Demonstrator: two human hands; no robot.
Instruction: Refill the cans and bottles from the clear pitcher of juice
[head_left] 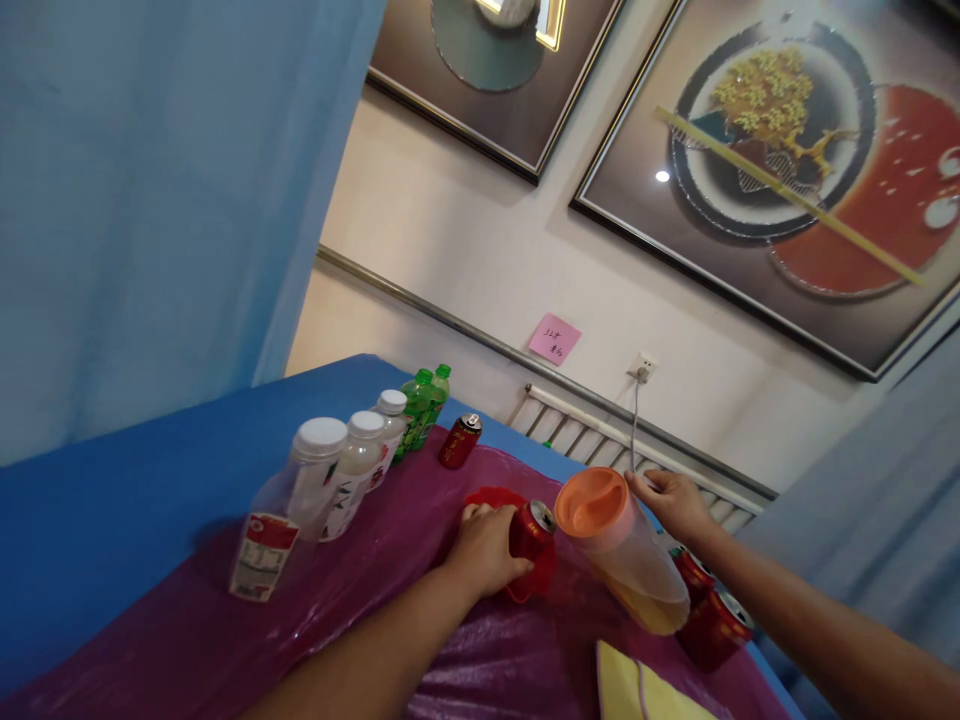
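My left hand [484, 550] is closed around the side of a red drink can [534, 530], thumb towards me. A bright red piece with a wavy edge [495, 495] lies around and behind the can, partly hidden by the hand. My right hand [675, 505] is at the upper side of a clear plastic pitcher [637, 580] with an orange lid [592, 503], its fingers closed by the rim. Some yellowish liquid sits in the bottom of the pitcher. Where exactly the right fingers grip is hard to see.
Left stand several white-capped clear bottles [319, 445], green bottles [420, 405] and a dark red can [460, 441]. Red cans [716, 630] stand beyond the pitcher. A yellow cloth [645, 685] lies on purple plastic sheeting [360, 610]. Blue curtains hang on both sides; a radiator [577, 425] is behind.
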